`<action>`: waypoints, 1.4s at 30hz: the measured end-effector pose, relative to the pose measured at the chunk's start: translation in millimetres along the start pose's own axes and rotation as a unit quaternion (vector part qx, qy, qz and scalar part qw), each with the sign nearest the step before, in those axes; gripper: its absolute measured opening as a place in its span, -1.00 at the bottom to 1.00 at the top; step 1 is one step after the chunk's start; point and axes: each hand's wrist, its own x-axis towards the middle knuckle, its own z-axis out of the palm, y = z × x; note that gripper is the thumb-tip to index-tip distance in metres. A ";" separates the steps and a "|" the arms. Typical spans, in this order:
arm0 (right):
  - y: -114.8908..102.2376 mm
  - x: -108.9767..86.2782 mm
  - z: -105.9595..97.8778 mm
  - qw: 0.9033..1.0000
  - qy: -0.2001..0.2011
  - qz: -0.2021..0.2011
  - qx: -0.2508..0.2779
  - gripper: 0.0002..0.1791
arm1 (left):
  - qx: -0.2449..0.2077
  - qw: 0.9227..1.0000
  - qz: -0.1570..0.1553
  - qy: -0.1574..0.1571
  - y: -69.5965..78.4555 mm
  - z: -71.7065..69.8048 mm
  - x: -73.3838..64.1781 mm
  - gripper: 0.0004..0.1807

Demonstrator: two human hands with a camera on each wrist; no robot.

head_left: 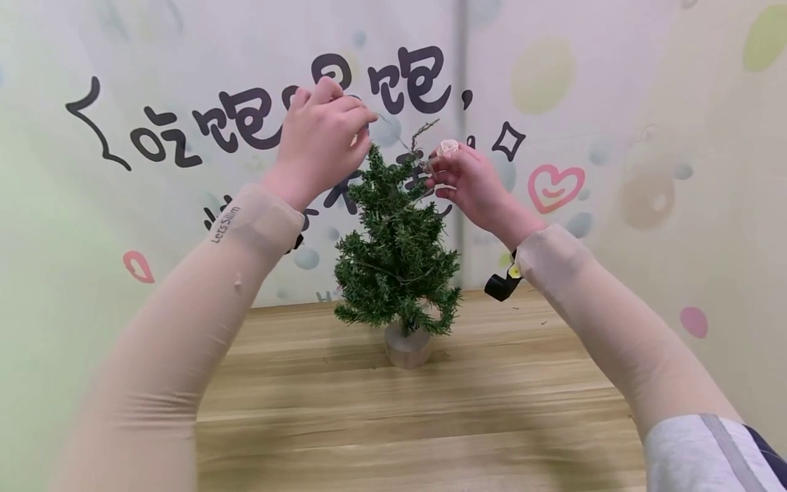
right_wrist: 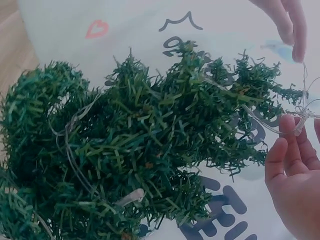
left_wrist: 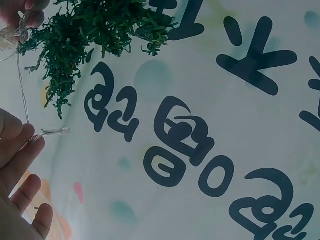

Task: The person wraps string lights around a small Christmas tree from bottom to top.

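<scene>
A small green artificial Christmas tree (head_left: 399, 239) stands upright on the table in a round pale base (head_left: 408, 345). Thin clear wire from a string of fairy lights (right_wrist: 70, 150) winds through its branches, and a small bulb (right_wrist: 132, 197) lies among the needles. Raised at the upper left of the treetop, my left hand (head_left: 326, 133) pinches the wire between thumb and finger; a clear bulb (left_wrist: 62, 131) sticks out beyond the fingertips. My right hand (head_left: 470, 181), just right of the treetop, holds a loose bundle of the wire (right_wrist: 300, 115). The wire runs between both hands.
The wooden table (head_left: 344, 410) reaches back to a pale wall (head_left: 615, 82) printed with dark lettering, hearts and coloured dots. A black wrist strap piece (head_left: 501, 287) hangs below the right wrist. Small dark bits lie on the tabletop near the wall.
</scene>
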 end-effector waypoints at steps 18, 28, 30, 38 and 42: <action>-6.1 1.3 5.5 0.999 0.024 0.002 0.025 -0.85 | -0.014 0.993 -0.088 -0.076 -4.1 1.7 15.4 -0.59; -7.6 4.4 18.5 0.997 0.045 -0.004 -0.064 -0.79 | -0.054 0.982 -0.159 -0.091 -21.2 8.4 -13.1 -0.45; -7.7 4.5 21.6 0.995 0.052 -0.003 -0.079 -0.79 | -0.082 0.977 -0.181 -0.081 -23.4 12.7 -22.4 -0.41; -6.9 5.5 25.9 0.993 0.071 0.007 -0.089 -0.84 | -0.225 0.940 -0.243 -0.088 -26.7 41.2 -50.6 -0.34; -5.6 5.5 21.8 0.992 0.076 0.006 -0.101 -0.81 | -0.253 0.929 -0.248 -0.104 -25.8 54.2 -58.2 -0.29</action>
